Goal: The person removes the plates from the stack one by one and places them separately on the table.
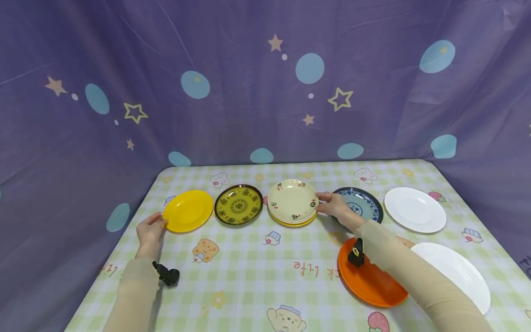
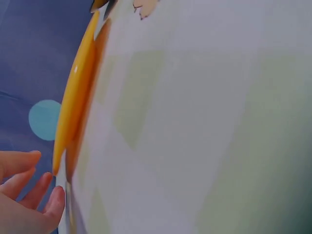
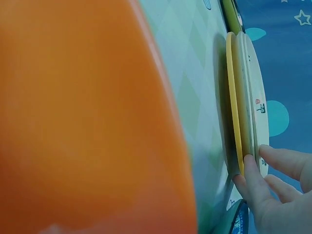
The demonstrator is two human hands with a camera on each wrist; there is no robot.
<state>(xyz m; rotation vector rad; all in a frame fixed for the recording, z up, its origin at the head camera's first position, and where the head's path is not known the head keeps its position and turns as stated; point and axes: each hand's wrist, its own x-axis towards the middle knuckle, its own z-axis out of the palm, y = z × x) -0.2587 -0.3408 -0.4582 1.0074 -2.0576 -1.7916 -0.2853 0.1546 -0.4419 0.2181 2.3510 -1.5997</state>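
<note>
At the left, the left hand has relaxed fingers at the near-left rim of a yellow plate. The left wrist view shows that hand with fingers apart beside the rim of the yellow plate; firm contact cannot be told. In the middle, the right hand pinches the right rim of cream plates with small printed pictures, stacked over a yellow one. From the right wrist, the hand has one finger on the top face of the cream plates and others against the stack's edge.
A brown-rimmed olive plate lies between the yellow plate and the stack. Right of the stack are a blue-patterned plate and a white plate. An orange plate and another white plate lie nearer, partly under the right forearm.
</note>
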